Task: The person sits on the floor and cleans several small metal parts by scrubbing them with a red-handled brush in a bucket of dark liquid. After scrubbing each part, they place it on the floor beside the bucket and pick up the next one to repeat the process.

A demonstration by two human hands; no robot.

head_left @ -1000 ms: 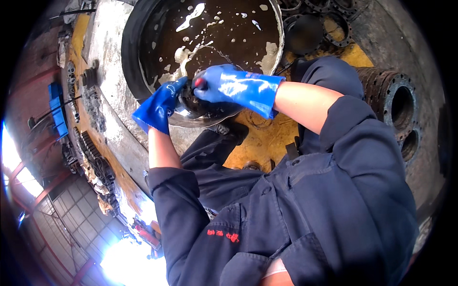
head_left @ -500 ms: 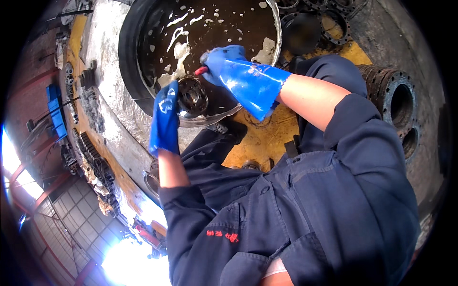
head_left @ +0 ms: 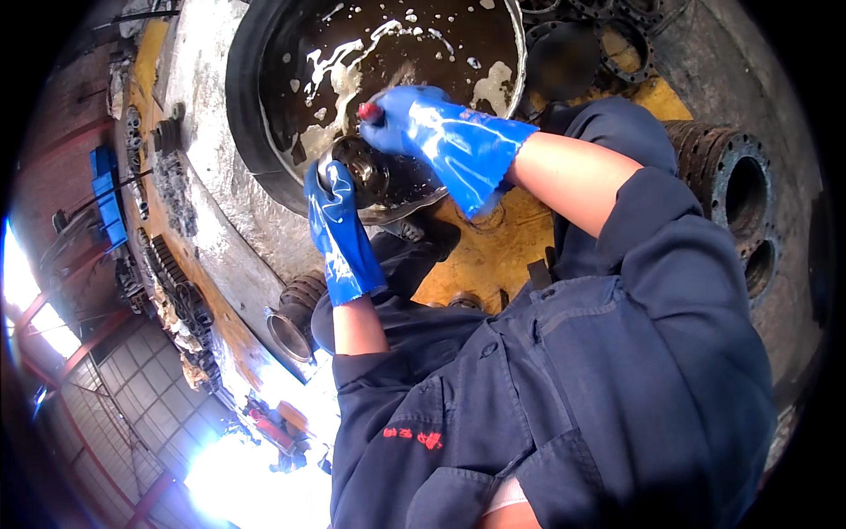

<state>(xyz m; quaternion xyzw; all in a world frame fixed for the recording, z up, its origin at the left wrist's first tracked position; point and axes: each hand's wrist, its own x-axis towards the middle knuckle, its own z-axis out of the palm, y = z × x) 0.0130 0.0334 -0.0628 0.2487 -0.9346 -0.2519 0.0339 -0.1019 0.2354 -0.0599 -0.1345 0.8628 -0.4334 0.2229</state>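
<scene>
A round metal ring part (head_left: 375, 179), wet and dark, sits tilted at the near edge of a large black tub (head_left: 243, 93) of brown, foamy liquid. In a blue rubber glove, my left hand (head_left: 335, 207) has its fingers closed round the ring's left side. My right hand (head_left: 401, 123), gloved the same way, is closed just above the ring's upper right side. It grips a tool with a red handle end (head_left: 370, 112) that shows past the fist. The tool's working end is hidden by the glove.
Flanged metal rings (head_left: 621, 51) lie beyond the tub at the right. Rusty, bolt-holed cylinders (head_left: 740, 189) stand to my right. Another cylindrical part (head_left: 293, 335) lies by my left forearm. Metal parts (head_left: 167, 264) line a yellowish strip at the far left.
My left hand has shifted right along with the ring, and its wrist is now turned. The right hand has moved slightly left, and the red handle end points more upward. Foam has spread.
</scene>
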